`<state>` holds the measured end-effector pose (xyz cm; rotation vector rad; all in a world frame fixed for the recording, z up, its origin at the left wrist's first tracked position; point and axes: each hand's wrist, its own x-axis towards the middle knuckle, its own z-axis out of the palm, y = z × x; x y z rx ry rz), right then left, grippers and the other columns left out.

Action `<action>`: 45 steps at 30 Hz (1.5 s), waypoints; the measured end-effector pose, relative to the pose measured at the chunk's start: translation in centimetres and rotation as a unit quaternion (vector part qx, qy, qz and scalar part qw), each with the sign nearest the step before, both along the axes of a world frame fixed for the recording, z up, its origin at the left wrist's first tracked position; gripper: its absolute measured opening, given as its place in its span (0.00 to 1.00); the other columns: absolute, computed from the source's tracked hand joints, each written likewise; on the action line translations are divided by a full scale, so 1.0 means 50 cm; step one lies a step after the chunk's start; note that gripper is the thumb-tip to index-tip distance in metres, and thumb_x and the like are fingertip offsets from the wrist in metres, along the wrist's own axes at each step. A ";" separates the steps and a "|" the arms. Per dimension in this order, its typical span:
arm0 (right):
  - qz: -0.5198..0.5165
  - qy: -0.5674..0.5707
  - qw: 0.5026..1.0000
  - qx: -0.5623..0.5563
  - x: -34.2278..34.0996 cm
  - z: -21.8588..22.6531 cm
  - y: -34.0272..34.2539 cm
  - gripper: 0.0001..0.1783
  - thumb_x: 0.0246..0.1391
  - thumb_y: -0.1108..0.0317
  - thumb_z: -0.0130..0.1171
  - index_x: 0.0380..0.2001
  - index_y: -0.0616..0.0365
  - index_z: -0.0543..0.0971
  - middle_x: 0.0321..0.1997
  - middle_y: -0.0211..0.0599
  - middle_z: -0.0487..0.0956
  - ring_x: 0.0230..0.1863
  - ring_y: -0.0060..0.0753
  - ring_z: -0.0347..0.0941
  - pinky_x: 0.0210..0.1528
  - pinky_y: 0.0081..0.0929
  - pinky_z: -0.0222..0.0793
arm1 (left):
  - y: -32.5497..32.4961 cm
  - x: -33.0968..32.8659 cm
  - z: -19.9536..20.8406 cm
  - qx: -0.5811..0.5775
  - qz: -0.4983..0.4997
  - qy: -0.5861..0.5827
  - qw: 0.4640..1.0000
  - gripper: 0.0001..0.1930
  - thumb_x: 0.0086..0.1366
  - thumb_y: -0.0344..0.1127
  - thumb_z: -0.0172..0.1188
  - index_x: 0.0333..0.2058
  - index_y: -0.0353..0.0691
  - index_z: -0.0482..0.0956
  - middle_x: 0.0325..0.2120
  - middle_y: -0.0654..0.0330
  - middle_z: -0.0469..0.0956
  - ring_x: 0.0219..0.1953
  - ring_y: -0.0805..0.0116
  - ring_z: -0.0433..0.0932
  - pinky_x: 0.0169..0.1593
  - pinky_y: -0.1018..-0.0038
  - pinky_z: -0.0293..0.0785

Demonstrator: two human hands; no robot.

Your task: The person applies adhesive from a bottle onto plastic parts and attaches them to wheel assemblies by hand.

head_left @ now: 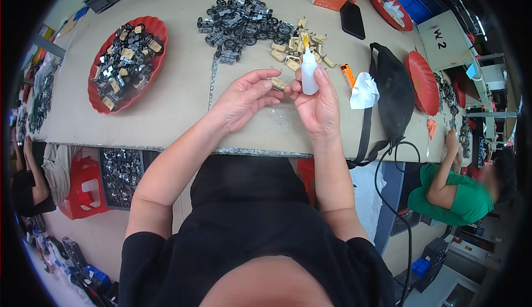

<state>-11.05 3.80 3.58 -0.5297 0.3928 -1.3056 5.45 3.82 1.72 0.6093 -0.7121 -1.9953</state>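
Note:
My left hand (244, 97) pinches a small beige plastic part (278, 84) between thumb and fingers above the table. In my right hand (320, 107) is a white squeeze bottle (309, 77), held upright with its yellowish nozzle up. The right fingertips come close to the beige part; whether they touch it I cannot tell. Just beyond both hands lie loose beige parts (277, 55). Behind them is a heap of black and grey toy car chassis (246, 25) with wheels. A red scalloped bowl (162, 57) at the left holds more chassis, some with beige pieces.
Right of my hands lie an orange tube (347, 76), crumpled white tissue (364, 91), a black waist bag (393, 93) and a phone (353, 21). A red dish (422, 83) sits beyond the bag. A black cable (382, 188) hangs off the edge. A person in green (457, 196) works at right.

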 end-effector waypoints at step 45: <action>-0.093 0.129 0.987 0.024 -0.037 -0.041 0.031 0.09 0.49 0.72 0.54 0.35 0.58 0.69 0.28 0.28 0.70 0.23 0.17 0.63 0.24 0.18 0.58 | 0.040 0.002 -0.009 0.053 0.091 -0.068 0.992 0.12 0.59 0.28 0.50 0.42 0.31 0.69 0.33 0.56 0.74 0.35 0.70 0.75 0.41 0.77 0.72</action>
